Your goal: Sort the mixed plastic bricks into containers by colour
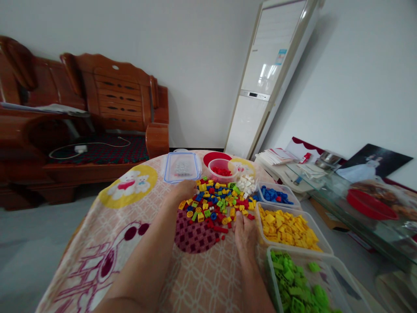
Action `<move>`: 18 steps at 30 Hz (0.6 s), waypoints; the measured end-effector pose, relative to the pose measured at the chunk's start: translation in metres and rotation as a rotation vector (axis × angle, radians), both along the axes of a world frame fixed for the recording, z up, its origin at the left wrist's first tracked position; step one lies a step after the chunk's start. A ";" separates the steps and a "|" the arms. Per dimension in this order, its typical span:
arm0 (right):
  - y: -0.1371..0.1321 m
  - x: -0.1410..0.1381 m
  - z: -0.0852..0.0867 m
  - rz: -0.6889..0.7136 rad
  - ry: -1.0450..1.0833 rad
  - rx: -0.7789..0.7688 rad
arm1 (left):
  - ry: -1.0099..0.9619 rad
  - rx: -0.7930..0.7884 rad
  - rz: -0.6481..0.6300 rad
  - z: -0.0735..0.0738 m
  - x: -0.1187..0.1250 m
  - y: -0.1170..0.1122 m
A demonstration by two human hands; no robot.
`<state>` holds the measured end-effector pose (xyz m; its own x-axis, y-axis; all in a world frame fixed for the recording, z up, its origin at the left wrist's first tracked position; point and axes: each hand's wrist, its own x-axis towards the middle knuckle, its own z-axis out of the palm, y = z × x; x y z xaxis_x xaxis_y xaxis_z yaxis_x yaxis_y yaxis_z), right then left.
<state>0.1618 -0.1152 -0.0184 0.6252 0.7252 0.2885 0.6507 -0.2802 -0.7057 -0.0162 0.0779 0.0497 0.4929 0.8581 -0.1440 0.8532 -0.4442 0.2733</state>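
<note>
A heap of small mixed bricks [216, 204], red, blue, yellow and green, lies on the patterned tablecloth [127, 243]. My left hand [184, 190] rests at the heap's left edge, fingers curled against the pieces. My right hand [244, 228] lies at the heap's near edge, fingertips touching the bricks; what it pinches, if anything, is hidden. To the right stand clear tubs of blue bricks [276, 195], yellow bricks [288, 226] and green bricks [296, 282]. Beyond the heap are a round tub of red bricks [222, 170] and a pile of white bricks [246, 183].
A clear box lid [181, 167] and a red lid [211, 157] lie at the table's far side. A wooden sofa [97, 113] stands at the left, a tall white air conditioner [265, 82] behind, and a glass table [358, 195] with papers at the right.
</note>
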 end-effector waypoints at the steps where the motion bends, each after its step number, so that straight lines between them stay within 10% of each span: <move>1: 0.000 0.000 0.000 -0.006 -0.011 0.006 | -0.030 -0.036 -0.004 -0.001 0.001 0.000; 11: -0.001 -0.001 0.000 -0.010 -0.054 0.004 | -0.406 -0.347 -0.098 -0.005 0.031 -0.013; 18: -0.001 0.000 -0.001 -0.009 -0.040 0.015 | -0.544 -0.156 -0.342 0.009 0.038 -0.020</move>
<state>0.1618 -0.1159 -0.0194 0.6196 0.7149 0.3241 0.6761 -0.2763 -0.6830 0.0221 0.0577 0.0586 0.7715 0.6294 0.0930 0.3927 -0.5862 0.7086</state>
